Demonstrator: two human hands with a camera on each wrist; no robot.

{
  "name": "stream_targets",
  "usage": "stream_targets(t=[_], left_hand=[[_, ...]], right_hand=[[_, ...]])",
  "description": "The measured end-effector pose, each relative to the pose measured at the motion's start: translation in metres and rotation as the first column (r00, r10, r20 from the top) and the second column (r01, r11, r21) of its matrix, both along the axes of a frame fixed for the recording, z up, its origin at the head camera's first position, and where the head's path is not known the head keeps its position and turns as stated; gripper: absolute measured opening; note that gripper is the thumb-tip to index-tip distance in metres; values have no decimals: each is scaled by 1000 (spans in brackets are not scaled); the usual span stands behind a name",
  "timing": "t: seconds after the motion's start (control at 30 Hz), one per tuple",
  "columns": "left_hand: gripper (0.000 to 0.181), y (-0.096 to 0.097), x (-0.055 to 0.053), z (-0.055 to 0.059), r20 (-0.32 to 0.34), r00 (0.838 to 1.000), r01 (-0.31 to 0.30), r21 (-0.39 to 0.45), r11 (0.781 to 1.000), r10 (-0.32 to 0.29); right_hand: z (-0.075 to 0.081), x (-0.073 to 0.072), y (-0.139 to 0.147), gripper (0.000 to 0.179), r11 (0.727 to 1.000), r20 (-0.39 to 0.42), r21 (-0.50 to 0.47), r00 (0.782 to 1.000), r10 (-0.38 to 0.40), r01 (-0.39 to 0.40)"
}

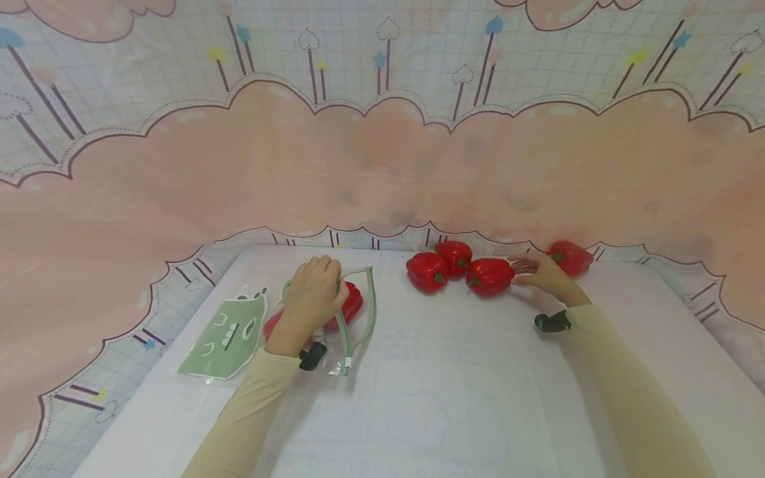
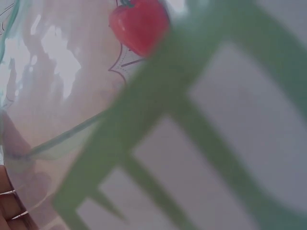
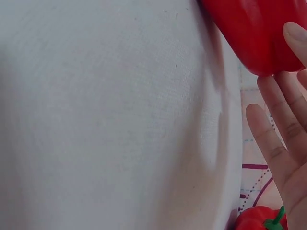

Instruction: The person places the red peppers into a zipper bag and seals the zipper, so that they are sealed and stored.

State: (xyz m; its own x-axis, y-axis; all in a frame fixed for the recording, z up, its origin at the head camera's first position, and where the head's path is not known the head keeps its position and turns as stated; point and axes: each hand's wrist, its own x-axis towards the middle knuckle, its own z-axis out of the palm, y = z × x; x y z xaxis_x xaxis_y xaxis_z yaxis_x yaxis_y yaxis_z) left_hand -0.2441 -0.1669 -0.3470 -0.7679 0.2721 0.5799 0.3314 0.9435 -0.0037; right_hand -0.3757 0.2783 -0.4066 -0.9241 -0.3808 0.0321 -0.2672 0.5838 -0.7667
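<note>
My left hand (image 1: 313, 295) grips the upper part of a clear zip bag (image 1: 372, 302) with green edging, its fingers curled at the bag's edge in the left wrist view. Red bell pepper (image 1: 354, 302) shows through the plastic on both sides of that hand. A blurred green and white print (image 2: 158, 139) fills much of the left wrist view. My right hand (image 1: 542, 273) reaches to a red bell pepper (image 1: 491, 277), fingers extended and fingertips right at its blunt end. In the right wrist view the thumb overlaps that pepper (image 3: 259, 28).
Two more red bell peppers (image 1: 427, 272) (image 1: 454, 257) sit just left of the one by my right hand. Another pepper (image 1: 570, 258) lies beyond the right wrist. A flat green printed bag (image 1: 224, 338) lies at the left of the white table (image 1: 442, 398). A patterned cloth (image 1: 382, 166) hangs behind.
</note>
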Motion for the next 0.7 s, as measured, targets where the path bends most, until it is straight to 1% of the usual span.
stream_targets(t=[0.1, 0.3, 0.7], left_hand=[[12, 0, 0, 0, -5, 1000, 2, 2, 1000, -2], [12, 0, -1, 0, -5, 1000, 1, 2, 1000, -1], [12, 0, 0, 1, -2, 1000, -4, -3, 1000, 4]], right_hand=[[-1, -1, -2, 56, 1000, -16, 13, 1000, 9, -9], [-2, -2, -3, 55, 1000, -14, 22, 1000, 18, -18], [-4, -2, -5, 55, 999, 29, -30, 999, 25, -25]])
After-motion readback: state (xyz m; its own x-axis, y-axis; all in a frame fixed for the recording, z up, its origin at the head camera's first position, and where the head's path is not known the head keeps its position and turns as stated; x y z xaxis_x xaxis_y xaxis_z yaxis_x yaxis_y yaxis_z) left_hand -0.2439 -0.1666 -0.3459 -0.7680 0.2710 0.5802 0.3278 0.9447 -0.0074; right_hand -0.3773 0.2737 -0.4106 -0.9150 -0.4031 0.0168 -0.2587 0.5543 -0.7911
